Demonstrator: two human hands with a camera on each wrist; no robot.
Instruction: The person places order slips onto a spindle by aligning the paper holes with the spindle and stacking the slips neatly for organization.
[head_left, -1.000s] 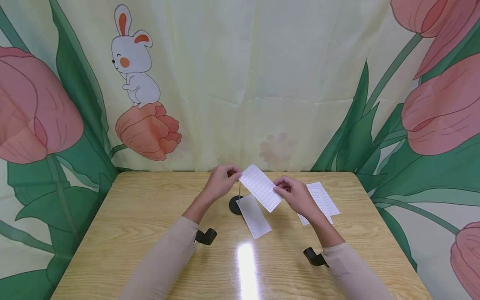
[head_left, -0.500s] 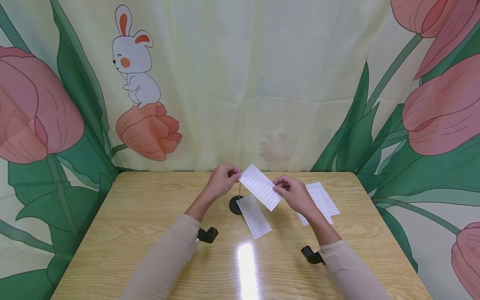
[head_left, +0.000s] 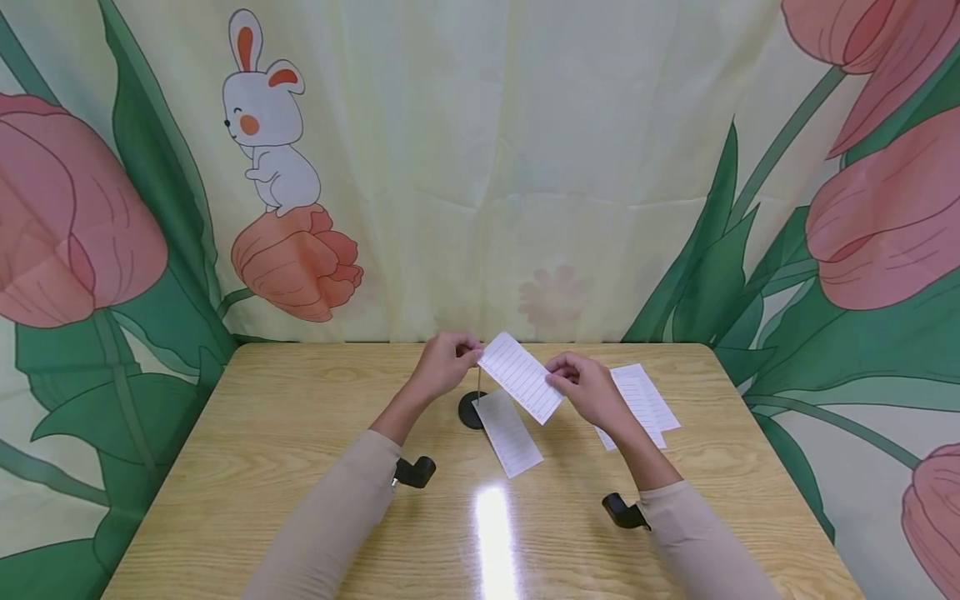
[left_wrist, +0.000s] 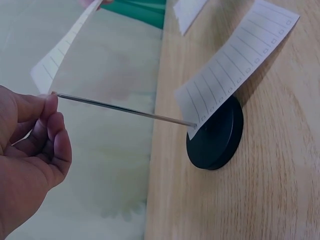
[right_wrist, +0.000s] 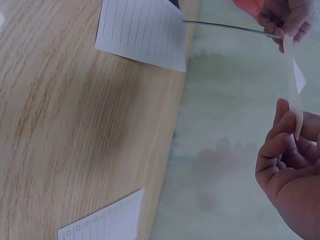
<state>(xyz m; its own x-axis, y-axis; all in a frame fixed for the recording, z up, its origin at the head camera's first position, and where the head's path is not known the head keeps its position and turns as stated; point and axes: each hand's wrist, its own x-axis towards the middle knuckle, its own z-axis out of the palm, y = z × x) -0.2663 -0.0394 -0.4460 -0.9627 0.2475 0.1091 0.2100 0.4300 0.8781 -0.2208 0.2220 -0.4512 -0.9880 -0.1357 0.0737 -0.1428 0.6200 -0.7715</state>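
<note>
My left hand (head_left: 444, 363) pinches one corner of a lined checklist sheet (head_left: 521, 377) right at the tip of a paper spike's thin metal rod (left_wrist: 125, 110). The opposite edge of that sheet is pinched between thumb and fingers of my right hand (head_left: 587, 387), so it hangs slanted in the air between both hands. Below, the spike's round black base (left_wrist: 222, 140) stands on the table. Another lined sheet (head_left: 512, 437) is pierced near its corner by the rod, low down at the base, and slopes out toward the front right.
More lined sheets (head_left: 647, 402) lie overlapping on the wooden table (head_left: 300, 467), partly behind my right forearm. A curtain (head_left: 450, 167) printed with tulips and a rabbit hangs at the table's back edge. Black wrist cameras jut inward from both sleeves.
The held sheet's upper edge dips slightly. Both hands stay almost in the same place, still pinching it at the rod tip; the pierced sheet and the loose sheets have not moved.
</note>
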